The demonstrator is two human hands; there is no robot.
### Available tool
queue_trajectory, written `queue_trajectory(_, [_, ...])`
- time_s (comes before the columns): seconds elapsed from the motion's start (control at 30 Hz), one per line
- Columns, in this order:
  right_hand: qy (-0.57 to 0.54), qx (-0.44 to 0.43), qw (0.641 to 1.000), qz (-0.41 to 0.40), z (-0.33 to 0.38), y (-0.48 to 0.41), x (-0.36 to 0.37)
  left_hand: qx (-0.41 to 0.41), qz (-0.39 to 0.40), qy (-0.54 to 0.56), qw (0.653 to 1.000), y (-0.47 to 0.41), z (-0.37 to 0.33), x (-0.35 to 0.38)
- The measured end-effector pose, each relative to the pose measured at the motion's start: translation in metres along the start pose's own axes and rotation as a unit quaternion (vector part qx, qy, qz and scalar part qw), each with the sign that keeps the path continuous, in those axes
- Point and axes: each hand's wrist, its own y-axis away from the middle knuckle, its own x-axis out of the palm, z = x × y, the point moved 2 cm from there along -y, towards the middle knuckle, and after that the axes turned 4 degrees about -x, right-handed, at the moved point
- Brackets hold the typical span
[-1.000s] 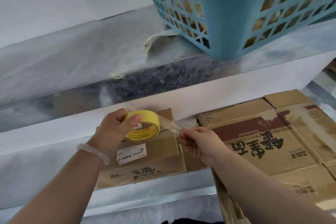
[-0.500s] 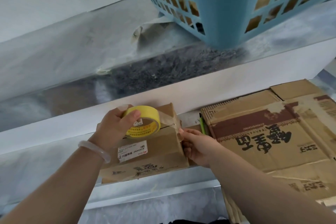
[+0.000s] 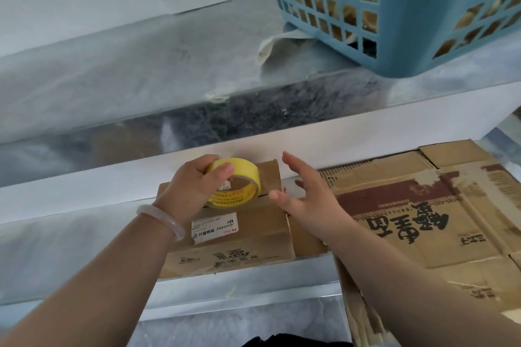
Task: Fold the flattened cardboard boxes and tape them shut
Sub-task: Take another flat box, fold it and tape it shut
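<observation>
Gripping the yellow tape roll (image 3: 238, 181) in the left hand (image 3: 193, 191), fingers and thumb curled round its rim, pale bracelet (image 3: 161, 221) on the wrist. Holding it on edge against the top of the small cardboard box (image 3: 248, 236), mid-scene on the lower shelf (image 3: 70, 248). Hovering the right hand (image 3: 308, 201) just right of the roll, fingers straight and spread, grasping nothing. Spotting flattened cardboard boxes (image 3: 428, 222) stacked right of that. Far right, up top: blue basket (image 3: 411, 14), brownish contents, too blurred to name.
</observation>
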Motion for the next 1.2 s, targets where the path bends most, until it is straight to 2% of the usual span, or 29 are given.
queue_trajectory(0.07, [0.111, -0.02, 0.989, 0.096, 0.014, -0.006, 0.007, -0.002, 0.006, 0.01, 1.0, 0.001, -0.002, 0.0])
queue_trajectory(0.13, [0.18, -0.029, 0.973, 0.14, 0.019, -0.01, 0.013, 0.0, 0.012, 0.033, 0.999, 0.003, -0.005, -0.002])
queue_trajectory(0.3, [0.219, -0.051, 0.966, 0.129, 0.021, -0.014, 0.009, 0.031, 0.054, 0.017, 0.998, 0.007, -0.011, -0.011])
queue_trajectory(0.4, [0.219, -0.053, 0.966, 0.127, 0.02, -0.014, 0.009, 0.024, 0.047, 0.018, 0.998, 0.009, -0.01, -0.027])
queue_trajectory(0.5, [0.223, -0.051, 0.965, 0.132, 0.02, -0.014, 0.009, 0.041, 0.032, -0.069, 0.996, 0.008, -0.007, -0.038])
queue_trajectory(0.63, [0.24, -0.047, 0.958, 0.149, 0.019, -0.013, 0.007, 0.04, -0.007, -0.211, 0.977, 0.009, -0.006, -0.051])
queue_trajectory(0.77, [0.244, -0.042, 0.956, 0.158, 0.021, -0.014, 0.008, 0.059, -0.021, -0.361, 0.931, 0.015, 0.0, -0.07])
queue_trajectory(0.9, [0.245, -0.038, 0.956, 0.156, 0.02, -0.014, 0.008, 0.021, 0.049, -0.218, 0.975, 0.021, 0.017, -0.099])
queue_trajectory(0.97, [0.244, -0.041, 0.956, 0.159, 0.019, -0.015, 0.008, 0.02, 0.058, -0.164, 0.984, 0.024, 0.023, -0.107])
queue_trajectory(1.03, [0.246, -0.039, 0.955, 0.161, 0.019, -0.015, 0.008, 0.013, 0.005, -0.21, 0.978, 0.023, 0.031, -0.11])
queue_trajectory(1.1, [0.251, -0.034, 0.953, 0.164, 0.019, -0.016, 0.008, -0.004, -0.071, -0.34, 0.938, 0.021, 0.034, -0.113])
queue_trajectory(1.13, [0.255, -0.033, 0.952, 0.165, 0.019, -0.017, 0.008, -0.005, -0.087, -0.368, 0.926, 0.02, 0.037, -0.115])
queue_trajectory(1.2, [0.26, -0.031, 0.95, 0.169, 0.019, -0.017, 0.008, -0.016, -0.086, -0.347, 0.934, 0.022, 0.043, -0.12])
